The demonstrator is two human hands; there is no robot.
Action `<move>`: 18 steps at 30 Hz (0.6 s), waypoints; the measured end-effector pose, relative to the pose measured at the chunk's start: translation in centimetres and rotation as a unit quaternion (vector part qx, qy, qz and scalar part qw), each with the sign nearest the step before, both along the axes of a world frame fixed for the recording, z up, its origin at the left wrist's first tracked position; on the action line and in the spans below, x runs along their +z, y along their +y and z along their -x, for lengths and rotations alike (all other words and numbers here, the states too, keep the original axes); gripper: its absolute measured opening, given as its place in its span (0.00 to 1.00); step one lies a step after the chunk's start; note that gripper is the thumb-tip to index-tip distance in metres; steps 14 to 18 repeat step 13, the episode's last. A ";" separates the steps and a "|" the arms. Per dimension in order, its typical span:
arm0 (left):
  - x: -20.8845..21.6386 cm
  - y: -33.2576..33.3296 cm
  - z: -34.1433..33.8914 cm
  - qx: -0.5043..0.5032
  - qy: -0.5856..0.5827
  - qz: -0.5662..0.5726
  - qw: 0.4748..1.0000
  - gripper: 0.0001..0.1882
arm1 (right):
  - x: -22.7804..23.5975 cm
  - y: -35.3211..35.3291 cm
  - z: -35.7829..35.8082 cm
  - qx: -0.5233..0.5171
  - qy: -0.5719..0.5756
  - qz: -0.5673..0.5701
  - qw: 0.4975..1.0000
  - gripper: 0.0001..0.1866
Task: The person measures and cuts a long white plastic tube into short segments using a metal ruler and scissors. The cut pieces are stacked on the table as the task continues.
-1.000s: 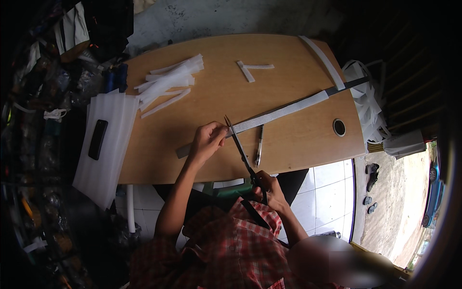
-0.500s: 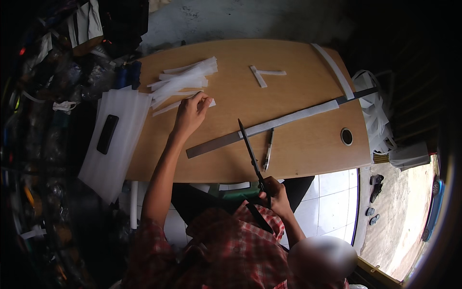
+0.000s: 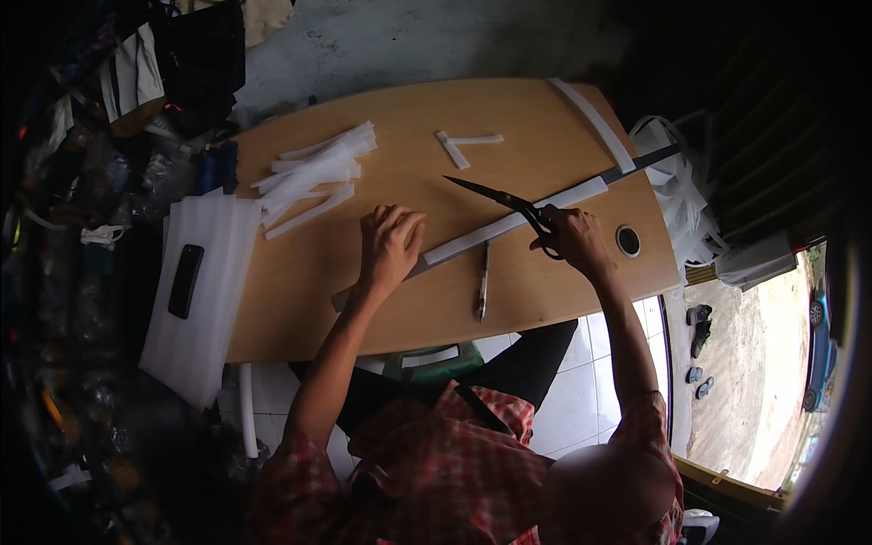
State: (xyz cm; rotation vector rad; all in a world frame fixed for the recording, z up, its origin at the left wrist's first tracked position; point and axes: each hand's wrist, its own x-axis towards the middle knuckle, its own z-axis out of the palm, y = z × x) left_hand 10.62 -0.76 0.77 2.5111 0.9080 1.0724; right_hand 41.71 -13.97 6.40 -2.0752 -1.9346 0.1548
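**Scissors over the white strip**

Here the right hand (image 3: 570, 238) is gripping the handles of the black scissors (image 3: 501, 200), fingers closed through the loops, blades pointing toward the far left across the wooden table (image 3: 545, 300). The left hand (image 3: 389, 245) is pressing flat, fingers loosely spread, on the table at the near end of the long white strip (image 3: 509, 222) that is lying along a metal ruler (image 3: 649, 161). A pen (image 3: 482, 282) is lying just beside the strip. A pile of cut white strips (image 3: 313, 177) is sitting well apart, at the far left.
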 end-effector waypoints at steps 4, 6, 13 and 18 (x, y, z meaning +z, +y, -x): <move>-1.1 -3.7 -1.6 -0.060 0.003 0.009 0.998 0.12 | -0.8 5.9 -3.2 0.094 -0.016 -0.011 0.995 0.22; -1.9 -3.5 -1.5 -0.077 0.011 0.031 0.996 0.12 | -1.0 8.0 -3.4 0.106 0.003 0.011 0.994 0.22; -2.6 -2.5 0.8 -0.034 0.005 0.046 0.998 0.12 | -4.9 14.5 -5.4 0.139 -0.073 0.093 0.983 0.30; -2.6 -2.5 0.8 -0.034 0.005 0.046 0.998 0.12 | -4.9 14.5 -5.4 0.139 -0.073 0.093 0.983 0.30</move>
